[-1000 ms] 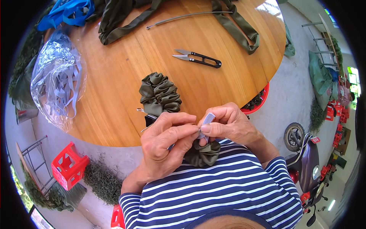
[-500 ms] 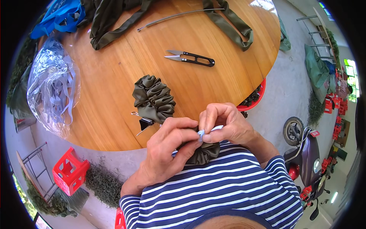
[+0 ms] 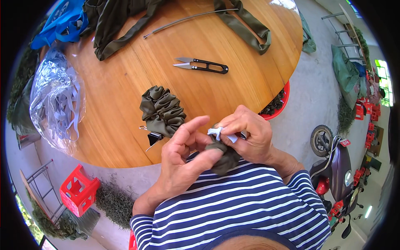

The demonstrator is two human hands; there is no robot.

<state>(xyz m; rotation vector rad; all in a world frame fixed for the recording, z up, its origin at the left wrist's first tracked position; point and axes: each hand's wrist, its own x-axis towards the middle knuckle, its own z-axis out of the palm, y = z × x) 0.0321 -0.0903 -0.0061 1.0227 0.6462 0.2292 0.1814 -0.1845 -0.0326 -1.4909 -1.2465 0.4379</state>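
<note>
At the table's near edge, my right hand [image 3: 249,132] pinches a knotted white elastic band [image 3: 216,132] between thumb and fingers. The band comes out of a gathered olive satin scrunchie [image 3: 226,160] against my striped shirt. Beside it, my left hand [image 3: 183,156] is open, its index finger lifted away and its thumb tip against the satin. Another ruffled olive scrunchie [image 3: 162,110] lies on the table to the left, with a black binder clip [image 3: 155,137] at its lower end. Farther back lie black-handled thread snips [image 3: 202,65], blades apart.
On the wooden table [image 3: 121,83] are a clear bag of pale elastic [image 3: 58,100], olive fabric strips [image 3: 246,31], a thin metal rod [image 3: 187,20] and a blue bag [image 3: 62,25]. A red basin [image 3: 285,102] stands beyond the right edge; a red stool [image 3: 79,189] is left, a scooter [image 3: 337,171] right.
My left fingers have let go of the white elastic and spread apart. My right hand has kept its pinch and shifted slightly, with the knotted band now more exposed.
</note>
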